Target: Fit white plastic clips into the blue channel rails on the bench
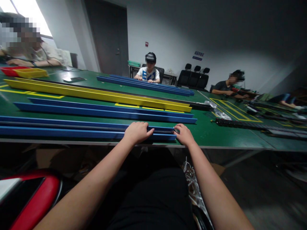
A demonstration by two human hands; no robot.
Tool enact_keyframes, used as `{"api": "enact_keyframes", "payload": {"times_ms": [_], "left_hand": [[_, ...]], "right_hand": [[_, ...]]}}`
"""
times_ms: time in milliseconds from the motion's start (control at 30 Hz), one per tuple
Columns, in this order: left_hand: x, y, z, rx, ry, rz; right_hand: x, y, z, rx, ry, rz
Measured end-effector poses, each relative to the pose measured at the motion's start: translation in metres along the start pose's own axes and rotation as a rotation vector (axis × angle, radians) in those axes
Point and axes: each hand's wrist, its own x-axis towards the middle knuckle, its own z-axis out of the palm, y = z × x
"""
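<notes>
Along the near table edge lies a long blue channel, with a greyish strip running inside it. My left hand rests over the channel close to its right end, its fingers curled over the channel and its thumb pointing right. At that right end is my right hand, with fingers bent around a small dark piece at the channel's mouth. Whether this piece joins the strip inside is too small to tell. Just beyond both hands lies another blue channel.
A yellow channel lies farther back, and more blue channels are beyond it. Black bars and plastic wrap lie at right. Red and yellow trays stand far left. Other people sit around the green table.
</notes>
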Motion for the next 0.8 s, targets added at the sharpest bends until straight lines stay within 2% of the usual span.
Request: {"api": "enact_keyframes", "payload": {"times_ms": [800], "left_hand": [[0.0004, 0.0004, -0.0003, 0.002, -0.014, -0.008]], "right_hand": [[0.0003, 0.0007, 0.0004, 0.006, -0.008, 0.006]]}}
